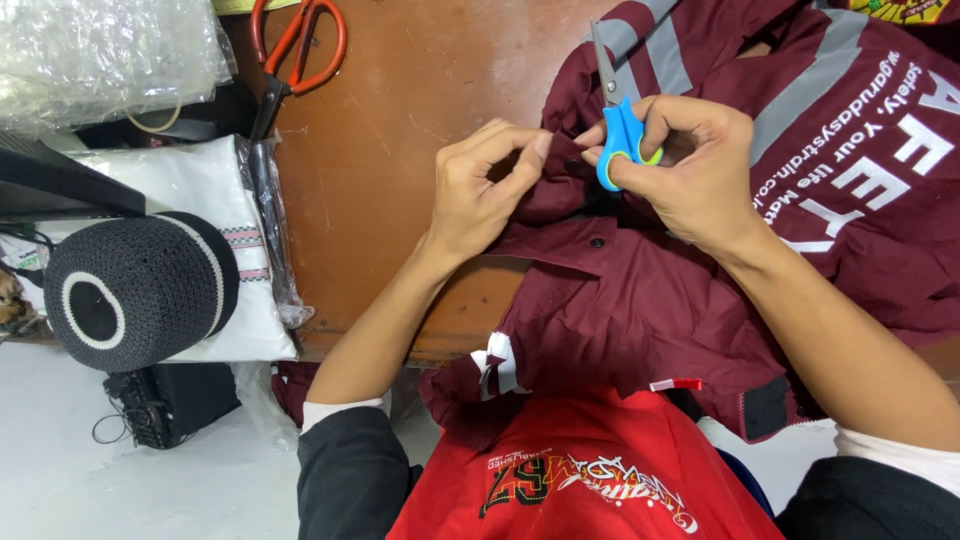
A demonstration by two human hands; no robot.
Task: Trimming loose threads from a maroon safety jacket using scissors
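A maroon work garment point(640, 300) with grey reflective strips and white lettering lies over the wooden table edge and my lap. My left hand point(480, 190) pinches a fold of the maroon cloth near a dark button. My right hand point(690, 160) holds small blue-handled scissors point(618, 125), blades pointing up and away, right beside the pinched fold. The two hands almost touch.
Large orange-handled scissors point(290, 55) lie at the back of the brown table point(400, 130). At left sit a black knitted cap point(135, 290) on white folded cloth point(190, 185) and clear plastic bags point(100, 50). I wear a red shirt point(580, 470).
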